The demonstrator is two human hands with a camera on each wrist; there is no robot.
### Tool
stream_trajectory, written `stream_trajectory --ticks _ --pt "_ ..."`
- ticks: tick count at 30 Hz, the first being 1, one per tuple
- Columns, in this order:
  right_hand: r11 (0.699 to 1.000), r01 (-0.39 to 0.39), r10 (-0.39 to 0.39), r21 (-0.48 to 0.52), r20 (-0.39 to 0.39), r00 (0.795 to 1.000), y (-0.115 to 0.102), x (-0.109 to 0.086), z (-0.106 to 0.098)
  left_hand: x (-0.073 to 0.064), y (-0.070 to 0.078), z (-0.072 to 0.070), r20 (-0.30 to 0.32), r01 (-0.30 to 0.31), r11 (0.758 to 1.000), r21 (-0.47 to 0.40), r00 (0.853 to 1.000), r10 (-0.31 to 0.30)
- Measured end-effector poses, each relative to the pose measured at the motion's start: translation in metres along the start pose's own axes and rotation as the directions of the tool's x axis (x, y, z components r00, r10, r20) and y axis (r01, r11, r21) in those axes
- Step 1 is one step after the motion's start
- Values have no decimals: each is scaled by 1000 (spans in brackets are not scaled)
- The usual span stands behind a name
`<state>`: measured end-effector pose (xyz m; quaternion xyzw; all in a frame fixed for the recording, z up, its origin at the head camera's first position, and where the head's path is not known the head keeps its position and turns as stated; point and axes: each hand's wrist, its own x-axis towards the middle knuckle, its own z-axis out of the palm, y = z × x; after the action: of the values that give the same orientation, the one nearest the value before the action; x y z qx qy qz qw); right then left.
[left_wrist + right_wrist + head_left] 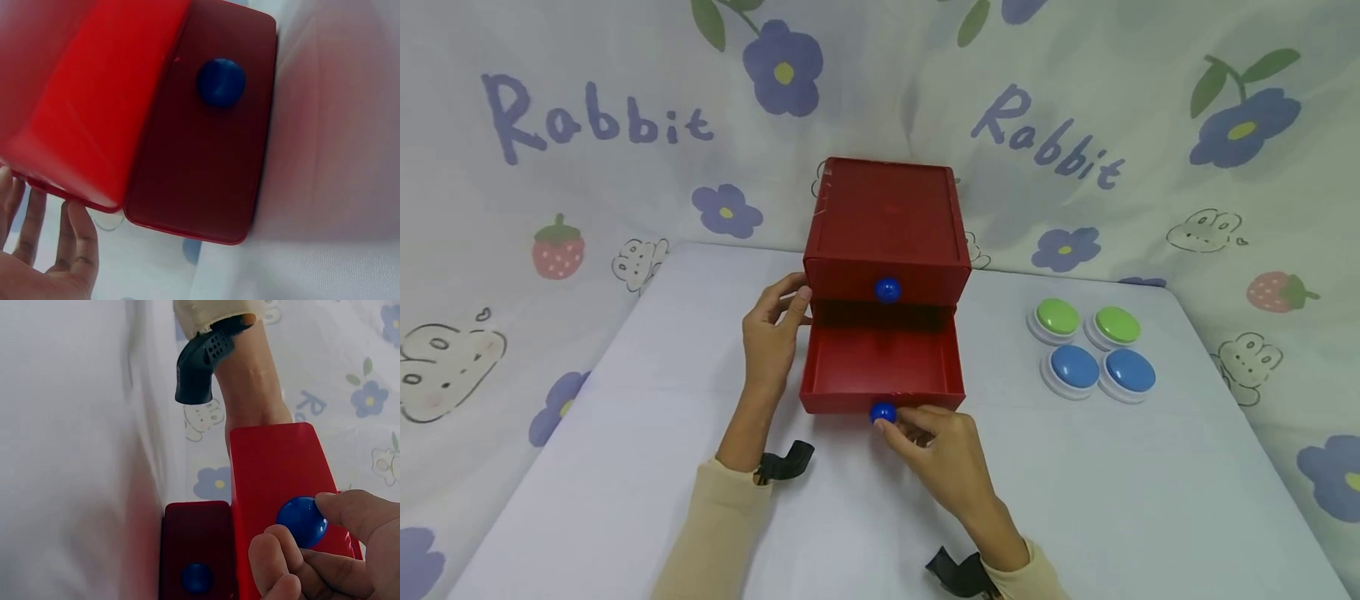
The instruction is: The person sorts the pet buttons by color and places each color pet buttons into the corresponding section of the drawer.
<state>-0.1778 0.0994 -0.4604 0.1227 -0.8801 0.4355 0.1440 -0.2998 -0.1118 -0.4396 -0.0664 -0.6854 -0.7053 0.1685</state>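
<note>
A red drawer cabinet (887, 212) stands on a white-covered table, its top front bearing a blue knob (888, 290). Below that, a red drawer (880, 367) is pulled out, nothing visible inside. My right hand (951, 460) pinches that drawer's blue knob (302, 522) between thumb and fingers. My left hand (767, 346) touches the cabinet's left side with its fingers; in the left wrist view the fingertips reach the red edge. Both wrist views show a darker red front (187, 169) with its own blue knob (197, 578), beside the pulled-out drawer.
To the right stand two green buttons (1057, 317) and two blue buttons (1075, 367) in white bases. A patterned cloth (880, 108) hangs behind the table (1075, 500). Each wrist carries a black mount (786, 461).
</note>
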Motion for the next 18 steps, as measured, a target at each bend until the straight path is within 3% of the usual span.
stream_trajectory --ticks 11,18 --pt "1000 -3 3 27 -9 1000 -1 -11 -3 0 -2 3 28 2 1000 2 1000 -2" --pt "998 7 -7 55 -1 1000 -1 -15 -2 1 -3 1 13 -5 1000 14 1000 4"
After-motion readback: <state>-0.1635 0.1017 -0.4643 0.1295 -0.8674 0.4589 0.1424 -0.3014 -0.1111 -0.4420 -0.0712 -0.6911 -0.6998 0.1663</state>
